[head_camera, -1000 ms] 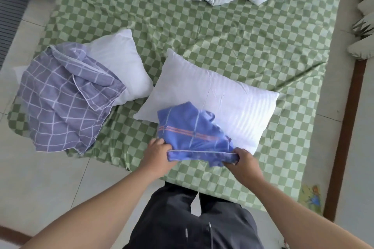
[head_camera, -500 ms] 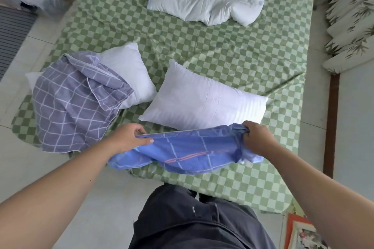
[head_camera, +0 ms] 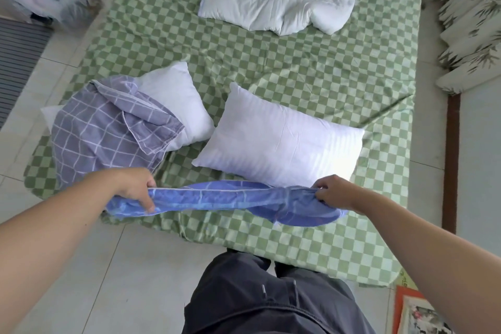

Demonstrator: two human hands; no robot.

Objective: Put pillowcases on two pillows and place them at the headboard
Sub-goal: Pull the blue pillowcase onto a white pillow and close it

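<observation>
Left hand (head_camera: 135, 189) and right hand (head_camera: 334, 192) each in a closed grip on one end of a blue pillowcase (head_camera: 230, 198), stretched between them over the bed's (head_camera: 311, 68) near edge, bare white pillow (head_camera: 279, 138) just beyond, second pillow (head_camera: 173, 97) half under a grey checked pillowcase (head_camera: 108, 130) at the near left corner

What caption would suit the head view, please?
Both hands stretch a blue checked cotton pillowcase before a bare white pillow.

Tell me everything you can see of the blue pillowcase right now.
The blue pillowcase is thin woven-looking cloth with a pale grid and white piped edge. It hangs stretched into a bunched band between the left hand and right hand, each gripping an end, just in front of the bare white pillow. Nothing is inside it.
</observation>
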